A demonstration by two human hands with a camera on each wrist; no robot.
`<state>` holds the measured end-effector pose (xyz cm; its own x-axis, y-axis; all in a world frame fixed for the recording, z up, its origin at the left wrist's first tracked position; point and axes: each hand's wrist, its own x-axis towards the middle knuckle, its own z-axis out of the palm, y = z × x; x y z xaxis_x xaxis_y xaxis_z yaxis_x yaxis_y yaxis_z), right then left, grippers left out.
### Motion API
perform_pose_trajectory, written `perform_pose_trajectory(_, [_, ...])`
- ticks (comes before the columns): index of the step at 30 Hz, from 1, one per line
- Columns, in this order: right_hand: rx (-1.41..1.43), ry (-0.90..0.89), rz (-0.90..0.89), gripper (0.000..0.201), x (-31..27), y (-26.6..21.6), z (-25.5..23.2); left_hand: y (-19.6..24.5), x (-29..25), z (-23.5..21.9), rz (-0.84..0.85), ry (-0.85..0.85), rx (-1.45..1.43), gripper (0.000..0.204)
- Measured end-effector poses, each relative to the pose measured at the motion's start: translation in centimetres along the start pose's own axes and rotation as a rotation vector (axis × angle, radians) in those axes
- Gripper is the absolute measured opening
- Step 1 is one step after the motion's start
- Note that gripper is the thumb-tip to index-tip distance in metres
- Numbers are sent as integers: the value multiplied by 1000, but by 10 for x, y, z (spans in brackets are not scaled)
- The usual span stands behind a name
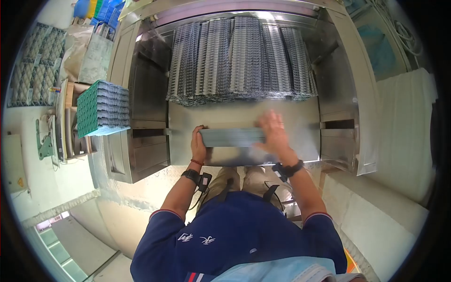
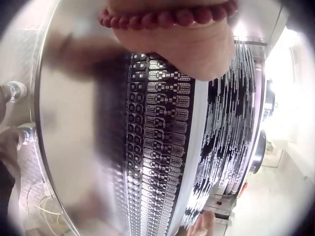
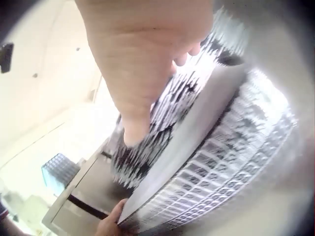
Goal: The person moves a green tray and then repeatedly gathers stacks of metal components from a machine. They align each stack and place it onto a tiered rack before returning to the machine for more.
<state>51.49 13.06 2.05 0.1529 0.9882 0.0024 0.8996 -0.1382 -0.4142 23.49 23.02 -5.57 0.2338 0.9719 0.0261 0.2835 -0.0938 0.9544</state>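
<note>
A long, thin-edged stack of patterned metal strips [image 1: 230,137] stands near the front edge of the metal surface. My left hand [image 1: 198,144] grips its left end, fingers curled round it. My right hand [image 1: 275,134], blurred, is at its right end with fingers spread. In the left wrist view the strips' patterned face [image 2: 157,142] shows, with the left hand [image 2: 177,49] over one end. The right wrist view shows the right hand [image 3: 142,64] with straight thumb beside the strips [image 3: 216,172]; contact there is unclear.
Rows of upright metal strips [image 1: 242,61] fill the back of the metal enclosure. Its walls [image 1: 149,84] rise at both sides. A stack of green trays [image 1: 101,108] stands outside on the left, and a pale block [image 1: 404,136] lies right.
</note>
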Motion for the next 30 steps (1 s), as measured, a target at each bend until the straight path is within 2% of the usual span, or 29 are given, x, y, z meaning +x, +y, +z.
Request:
perform_pose_trajectory(2, [-16, -123, -264, 90, 9, -16, 14, 0, 0, 0, -36, 14, -31, 31])
perform_pose_trajectory(3, [-22, -110, -254, 90, 10, -22, 21, 1, 0, 1, -23, 3, -35, 31])
perform_pose_trajectory(5, [-91, -290, -151, 84, 10, -30, 33, 2, 1, 1, 14, 20, -44, 30])
perform_pose_trajectory(8, [-158, -185, -87, 78, 0, -38, 36, 1, 2, 0, 22, -11, -28, 29])
perform_pose_trajectory(11, [-89, -76, 9, 73, -20, -43, 44, 1, 9, 1, 40, -102, -46, 30])
perform_pose_trajectory(15, [-48, 56, 174, 72, -68, -65, 52, -1, 13, 5, 51, -292, -81, 32])
perform_pose_trajectory(18, [-47, 145, 353, 70, -117, -82, 60, 2, 3, 17, 140, -487, -97, 34])
perform_pose_trajectory(20, [-6, 150, 504, 71, -155, -92, 70, 13, -11, 27, 53, -666, -100, 35])
perform_pose_trajectory(21, [13, 117, 586, 72, -175, -101, 68, 12, -21, 36, 91, -733, -158, 33])
perform_pose_trajectory(22, [2, 104, 660, 72, -195, -108, 69, 11, -31, 45, 37, -803, -197, 32])
perform_pose_trajectory(24, [125, 178, 790, 72, -235, -126, 74, 5, -45, 62, -42, -1004, -217, 31])
perform_pose_trajectory(25, [129, 207, 892, 72, -255, -135, 75, 15, -57, 69, -6, -1091, -157, 31])
perform_pose_trajectory(27, [218, 250, 984, 72, -289, -158, 75, 40, -78, 77, 88, -1285, -72, 35])
perform_pose_trajectory(30, [338, 279, 1162, 75, -342, -187, 91, 44, -115, 95, 75, -1546, -18, 40])
